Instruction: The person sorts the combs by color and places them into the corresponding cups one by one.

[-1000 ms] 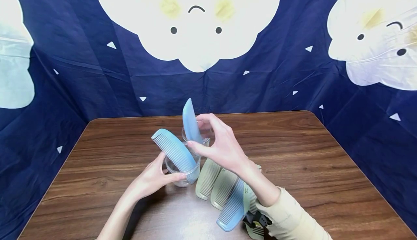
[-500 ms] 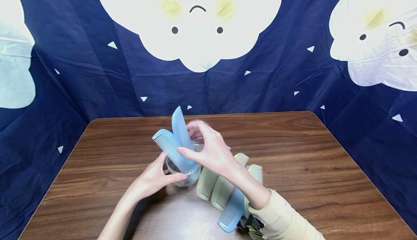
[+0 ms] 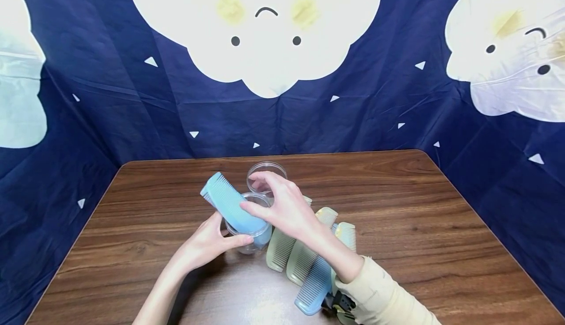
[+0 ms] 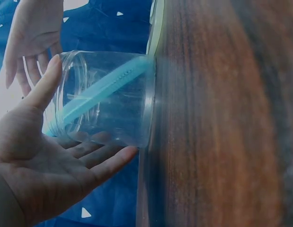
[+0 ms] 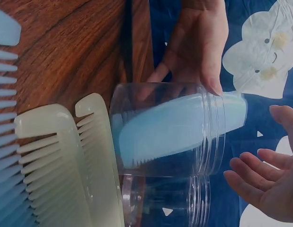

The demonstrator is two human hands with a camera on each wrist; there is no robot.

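right wrist: rear cup (image 5: 165, 201) perhaps empty

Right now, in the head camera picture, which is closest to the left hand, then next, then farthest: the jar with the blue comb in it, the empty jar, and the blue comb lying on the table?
1. Jar with the blue comb in it: the left hand holds it.
2. Empty jar: just behind the first, farther back.
3. Blue comb lying on the table: off to the right, under the right forearm.
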